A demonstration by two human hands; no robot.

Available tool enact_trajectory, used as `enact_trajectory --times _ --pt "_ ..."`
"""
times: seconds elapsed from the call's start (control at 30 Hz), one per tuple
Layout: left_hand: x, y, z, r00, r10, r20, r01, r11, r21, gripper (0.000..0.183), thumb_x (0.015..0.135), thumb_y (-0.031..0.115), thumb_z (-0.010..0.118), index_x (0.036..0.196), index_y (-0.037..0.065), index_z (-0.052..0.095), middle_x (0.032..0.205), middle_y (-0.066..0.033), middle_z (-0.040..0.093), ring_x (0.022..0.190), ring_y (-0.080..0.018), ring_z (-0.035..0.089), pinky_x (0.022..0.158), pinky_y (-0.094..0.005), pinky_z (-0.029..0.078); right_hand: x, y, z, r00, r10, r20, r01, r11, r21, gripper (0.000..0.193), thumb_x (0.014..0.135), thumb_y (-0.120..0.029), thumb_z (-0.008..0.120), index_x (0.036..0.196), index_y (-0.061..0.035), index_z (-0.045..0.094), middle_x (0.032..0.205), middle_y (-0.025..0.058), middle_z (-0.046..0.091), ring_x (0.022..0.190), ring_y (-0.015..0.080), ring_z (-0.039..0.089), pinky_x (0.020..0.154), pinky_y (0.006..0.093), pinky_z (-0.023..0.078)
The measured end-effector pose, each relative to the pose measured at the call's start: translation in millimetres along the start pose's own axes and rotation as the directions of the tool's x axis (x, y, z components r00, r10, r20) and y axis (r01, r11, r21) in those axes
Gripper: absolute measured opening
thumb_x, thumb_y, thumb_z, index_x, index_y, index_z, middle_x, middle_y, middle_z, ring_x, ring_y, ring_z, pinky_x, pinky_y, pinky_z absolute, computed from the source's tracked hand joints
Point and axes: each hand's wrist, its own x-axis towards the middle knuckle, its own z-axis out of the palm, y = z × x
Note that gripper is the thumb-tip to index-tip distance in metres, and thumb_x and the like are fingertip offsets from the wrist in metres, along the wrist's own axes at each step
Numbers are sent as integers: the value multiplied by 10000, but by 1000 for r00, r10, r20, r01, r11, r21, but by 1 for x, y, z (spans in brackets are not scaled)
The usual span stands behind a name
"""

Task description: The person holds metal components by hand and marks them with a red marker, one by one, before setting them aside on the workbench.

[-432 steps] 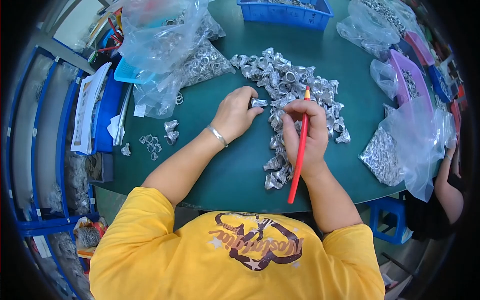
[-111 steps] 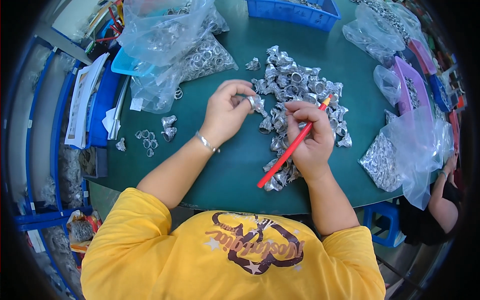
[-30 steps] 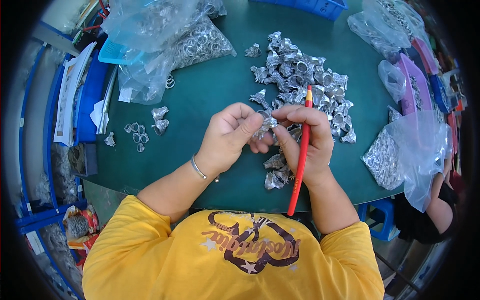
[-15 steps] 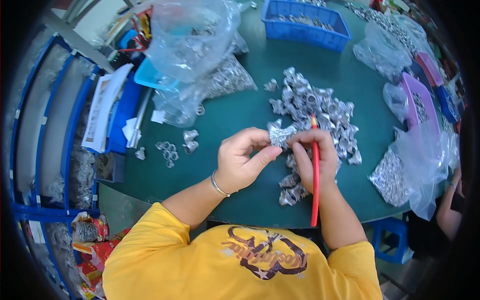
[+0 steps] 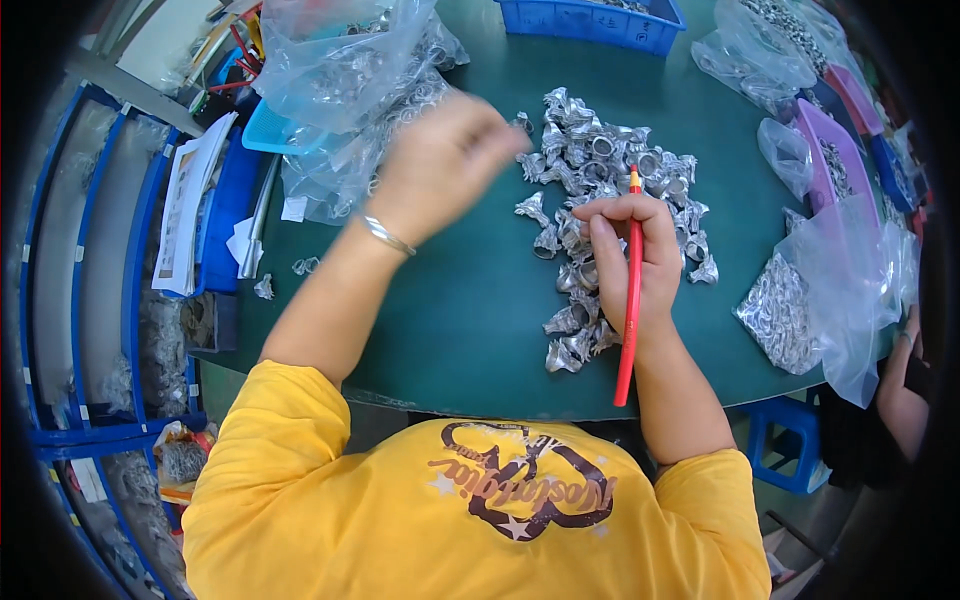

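My right hand (image 5: 640, 250) is closed around a slim red pencil (image 5: 632, 300) with a yellow band near its upper end. It rests against a pile of silver metal castings (image 5: 600, 150), many with ring-shaped openings. One casting (image 5: 532, 207) lies at the pile's left edge, beside my right fingertips. My left hand (image 5: 445, 165), a silver bangle on its wrist, is over the table left of the pile, close to a clear bag of metal parts (image 5: 350, 150). Motion smears its fingers, so whether it holds anything is unclear.
A blue bin (image 5: 590, 28) stands at the far edge. Pink trays (image 5: 820, 160) and a bag of small silver parts (image 5: 780, 315) lie to the right. At left are papers (image 5: 190, 210) and blue racks (image 5: 130, 250). A blue stool (image 5: 785, 440) and another person's arm (image 5: 905, 390) are at right.
My left hand has moved away from the right, up and leftward. The casting that was between both hands is no longer there. My right hand keeps the red pencil. The whole view has shifted somewhat.
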Motion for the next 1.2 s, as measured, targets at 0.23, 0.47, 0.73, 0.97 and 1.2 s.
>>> enact_trajectory --times 0.23,0.47,0.73,0.97,1.2 --pt "-59 -18 61 963 -113 244 146 982 -121 172 798 63 708 929 1 616 994 -106 570 816 -211 612 706 -284 510 1 0 0 999 1 33 0 1000 -25 110 869 50 574 957 -13 555 874 76 645 652 77 548 603 214 457" --pt "-91 25 45 948 -273 162 310 684 -660 147 779 -54 702 882 -6 609 1083 -97 566 923 -145 599 752 -250 509 -2 3 6 983 49 179 -31 994 -103 208 753 53 696 917 -25 596 832 94 625 709 179 622 635 271 503" --pt "-97 31 45 933 -283 222 305 297 -905 329 745 -101 720 1038 -28 589 1125 -122 543 981 -152 594 816 -265 526 -2 6 3 955 -154 252 183 979 -94 244 704 78 698 852 -69 573 812 69 648 686 230 602 618 304 490" --pt "-99 23 48 955 -240 177 274 474 -837 406 732 -150 697 1094 -30 557 1181 -135 531 1029 -158 575 851 -264 491 2 1 2 966 -211 150 226 970 -89 255 769 75 626 1009 -13 624 849 96 657 727 211 590 657 300 480" --pt "-98 23 47 956 -247 159 273 543 -794 406 720 -164 689 1076 -11 566 1180 -136 528 1047 -169 571 860 -271 494 -10 -3 -10 963 -235 131 228 971 66 60 790 -19 581 840 -5 611 763 85 613 667 203 554 659 327 422"
